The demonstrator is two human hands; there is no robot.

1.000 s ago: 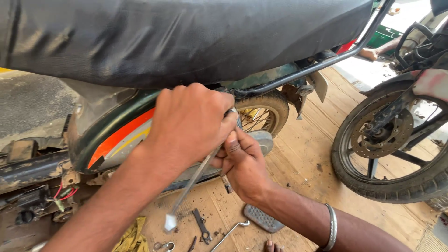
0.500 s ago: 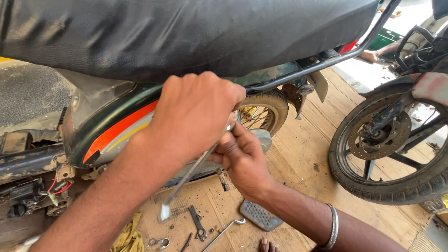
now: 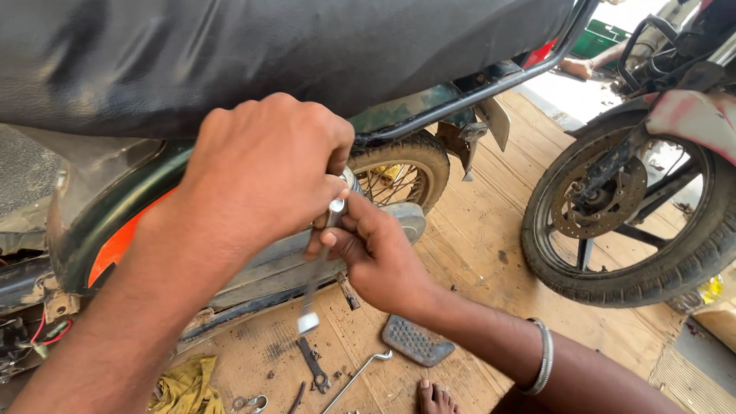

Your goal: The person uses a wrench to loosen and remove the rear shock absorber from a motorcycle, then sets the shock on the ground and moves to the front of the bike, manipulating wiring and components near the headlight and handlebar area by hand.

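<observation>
Swung steeper now than a second ago: spanner [image 3: 318, 264] nearly upright, free end hanging low toward the wooden floor [image 3: 491, 230], so a partial turn at the fastener, by the look of it. Left hand [image 3: 261, 172] fisted tight over the spanner's top, beside the green-and-orange side panel [image 3: 115, 230] under the black seat [image 3: 268, 46]. Right hand [image 3: 376, 253] half curled, fingertips pinching the shaft just below. Loose wrenches [image 3: 313, 364] and yellow rag [image 3: 184, 387] down at the floor's near edge; second motorcycle's front wheel [image 3: 621, 218] off right.
</observation>
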